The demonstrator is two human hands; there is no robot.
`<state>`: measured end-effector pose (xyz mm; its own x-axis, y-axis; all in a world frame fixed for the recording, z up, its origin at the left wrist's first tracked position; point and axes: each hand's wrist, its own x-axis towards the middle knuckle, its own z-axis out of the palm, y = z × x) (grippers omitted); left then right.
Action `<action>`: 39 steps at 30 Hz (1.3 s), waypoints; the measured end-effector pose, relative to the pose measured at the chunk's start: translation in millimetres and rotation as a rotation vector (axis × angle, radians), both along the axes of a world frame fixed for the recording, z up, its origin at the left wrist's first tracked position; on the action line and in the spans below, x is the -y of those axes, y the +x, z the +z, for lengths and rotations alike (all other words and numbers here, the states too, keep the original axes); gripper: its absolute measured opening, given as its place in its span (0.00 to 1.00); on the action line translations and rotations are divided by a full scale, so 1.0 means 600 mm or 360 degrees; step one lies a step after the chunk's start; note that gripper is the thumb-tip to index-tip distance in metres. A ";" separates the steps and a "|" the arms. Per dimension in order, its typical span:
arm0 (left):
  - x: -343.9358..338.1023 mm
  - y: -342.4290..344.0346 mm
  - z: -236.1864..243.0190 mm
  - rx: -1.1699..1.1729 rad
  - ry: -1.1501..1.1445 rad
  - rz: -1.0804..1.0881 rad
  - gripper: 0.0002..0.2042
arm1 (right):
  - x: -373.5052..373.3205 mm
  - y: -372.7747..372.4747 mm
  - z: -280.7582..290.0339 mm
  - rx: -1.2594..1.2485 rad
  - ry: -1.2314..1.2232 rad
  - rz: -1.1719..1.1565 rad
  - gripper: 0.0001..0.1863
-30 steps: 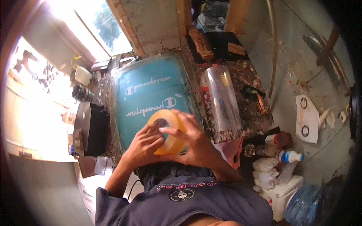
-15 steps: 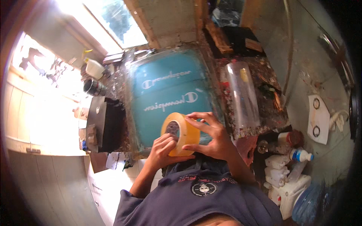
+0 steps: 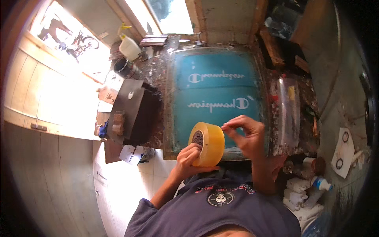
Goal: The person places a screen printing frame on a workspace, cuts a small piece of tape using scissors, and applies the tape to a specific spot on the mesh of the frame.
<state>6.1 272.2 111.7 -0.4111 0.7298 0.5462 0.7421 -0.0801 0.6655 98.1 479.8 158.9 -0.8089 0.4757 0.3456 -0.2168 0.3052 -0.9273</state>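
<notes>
A wide roll of yellowish packing tape (image 3: 214,146) is held in front of my body by my left hand (image 3: 190,161). The left fingers hook into its core, with the thumb beneath the roll. My right hand (image 3: 249,136) is raised beside the roll's right side, thumb and index fingertips pinched together close to its outer face. Whatever lies in that pinch is too small to make out. Beyond both hands, a teal printing screen (image 3: 217,91) with pale mirrored lettering lies flat on the worktable, and the roll covers part of its near edge.
Left of the screen stand a black box (image 3: 128,103), a dark cup (image 3: 124,68) and a white spray bottle (image 3: 129,47). A clear plastic sheet (image 3: 289,114) lies on the right. White plastic containers (image 3: 296,189) stand at the lower right. A bright window (image 3: 169,15) is behind the table.
My right hand has come off the roll's top and side into a pinch at its right. The left hand keeps its hold. The view has shifted, moving the scene rightward.
</notes>
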 end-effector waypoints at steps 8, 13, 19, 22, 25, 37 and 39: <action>0.059 -0.020 -0.013 0.0173 0.0086 0.0252 0.25 | -0.268 0.272 -0.075 0.0398 0.0102 -0.1910 0.20; 0.067 -0.027 -0.006 0.0149 0.0153 0.0254 0.24 | -0.272 0.410 -0.068 0.1427 0.1280 -0.2105 0.18; 0.035 0.002 0.004 -0.0005 0.0237 0.0144 0.20 | -0.055 0.142 0.018 0.0441 0.0640 -0.0719 0.13; 0.017 0.030 0.005 -0.0026 0.0219 0.0046 0.22 | 0.022 0.052 0.065 0.0274 0.0713 0.0153 0.22; 0.011 0.050 0.002 -0.0067 0.0236 0.0004 0.19 | 0.060 0.023 0.077 0.0272 0.0707 0.0246 0.26; 0.008 0.058 -0.027 -0.0243 0.0093 -0.0046 0.15 | 0.067 0.033 0.017 0.0020 0.0508 -0.0039 0.11; 0.001 0.057 -0.031 -0.0231 0.0125 -0.0051 0.15 | 0.065 0.030 0.018 0.0034 0.0439 -0.0051 0.10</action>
<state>40.2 271.7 92.9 -0.3007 0.6940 0.6542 0.8261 -0.1532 0.5422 116.0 440.9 169.8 -0.8035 0.3914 0.4485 -0.1842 0.5529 -0.8126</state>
